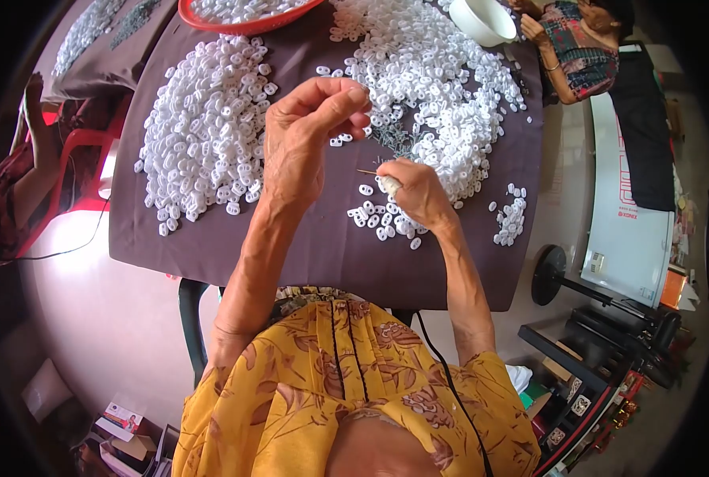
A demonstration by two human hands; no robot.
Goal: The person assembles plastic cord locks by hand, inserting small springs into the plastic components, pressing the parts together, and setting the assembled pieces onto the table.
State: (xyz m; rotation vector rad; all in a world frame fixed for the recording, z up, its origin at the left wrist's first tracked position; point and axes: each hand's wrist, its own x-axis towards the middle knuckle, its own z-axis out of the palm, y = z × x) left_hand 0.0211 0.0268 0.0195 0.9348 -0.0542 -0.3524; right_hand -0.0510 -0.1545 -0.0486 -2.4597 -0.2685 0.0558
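Observation:
My left hand (pixel 310 131) is raised over the middle of the table, thumb and fingers pinched together; what lies between the fingertips is too small to make out. To its right and lower, my right hand (pixel 418 191) is closed around a pale-handled tool (pixel 390 185) with a thin metal tip pointing left. Beyond that tool, small dark metal pieces (pixel 394 139) lie among white oval plastic pieces. A big heap of these white pieces (pixel 203 127) spreads left of my left hand, and another heap (pixel 442 103) lies behind and right of my right hand.
A red basin (pixel 247 24) of white pieces and a white bowl (pixel 482 21) stand at the far side of the brown-covered table (pixel 330 246). A small pile (pixel 511 216) lies near the right edge. Another person (pixel 577 48) is at the upper right; another person's arm shows at left.

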